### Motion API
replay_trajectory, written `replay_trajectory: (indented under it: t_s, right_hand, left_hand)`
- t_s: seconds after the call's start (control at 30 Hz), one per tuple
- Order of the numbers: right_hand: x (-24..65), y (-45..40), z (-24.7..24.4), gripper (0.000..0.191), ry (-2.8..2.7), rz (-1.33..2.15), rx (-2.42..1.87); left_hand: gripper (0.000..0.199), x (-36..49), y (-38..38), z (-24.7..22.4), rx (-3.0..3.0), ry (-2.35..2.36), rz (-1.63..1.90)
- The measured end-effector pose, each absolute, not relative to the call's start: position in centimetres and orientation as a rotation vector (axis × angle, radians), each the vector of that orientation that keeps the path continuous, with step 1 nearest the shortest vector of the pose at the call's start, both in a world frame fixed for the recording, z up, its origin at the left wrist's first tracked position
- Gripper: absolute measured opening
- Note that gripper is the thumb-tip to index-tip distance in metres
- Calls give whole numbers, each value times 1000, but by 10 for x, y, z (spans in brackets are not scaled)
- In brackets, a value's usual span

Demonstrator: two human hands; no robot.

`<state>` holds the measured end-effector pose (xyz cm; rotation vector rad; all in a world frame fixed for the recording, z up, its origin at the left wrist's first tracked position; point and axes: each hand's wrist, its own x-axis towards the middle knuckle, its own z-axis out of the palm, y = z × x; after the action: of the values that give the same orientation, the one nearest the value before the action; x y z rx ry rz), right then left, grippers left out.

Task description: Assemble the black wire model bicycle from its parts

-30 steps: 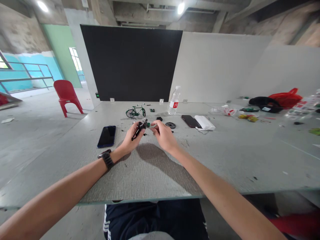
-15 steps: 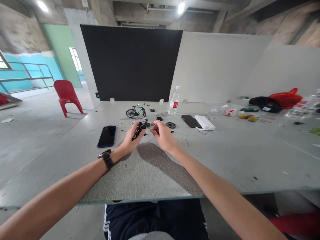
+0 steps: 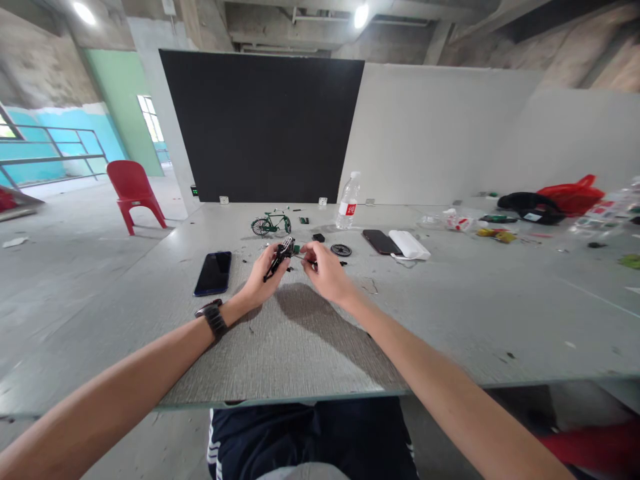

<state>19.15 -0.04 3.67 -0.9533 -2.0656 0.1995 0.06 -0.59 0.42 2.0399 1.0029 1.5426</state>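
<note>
A small black bicycle frame point(image 3: 280, 257) is held above the table point(image 3: 450, 313), and by the look of it the assembly is only partly done: a loose wheel point(image 3: 341, 250) is seen lying flat just beyond the right hand point(image 3: 323, 270), and small dark parts are scattered close around both hands, so at least that wheel is judged to be left to fit. A finished green bicycle point(image 3: 271, 223) is stood farther out beyond the left hand point(image 3: 260, 277), upright on its own wheels. The frame is gripped in the left hand, the fingers curled closed around its lower end so that it is tilted up and away. The right hand is brought in against the frame's upper end, its thumb and forefinger pinched narrow, apparently on a small green part point(image 3: 297, 249), though the piece is too small for the hold to be made out with certainty. A dark phone point(image 3: 213, 273) is laid flat to the outer side of the left hand, well apart from it, and a second phone point(image 3: 381, 241) and a water bottle point(image 3: 349, 201) are placed beyond the right hand.
</note>
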Motion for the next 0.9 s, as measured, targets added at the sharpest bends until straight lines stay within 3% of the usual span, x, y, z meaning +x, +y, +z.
replay_trajectory:
  t_s: [0.53,0.9]
  right_hand:
    - [191,-3,41,10,-1996,364,-991]
    - [189,-4,38,10,-2072,242,-969]
  left_hand:
    - [25,1,-8,8,2068,1044,1542]
    - [25,1,-8,4,2035,1016,1506]
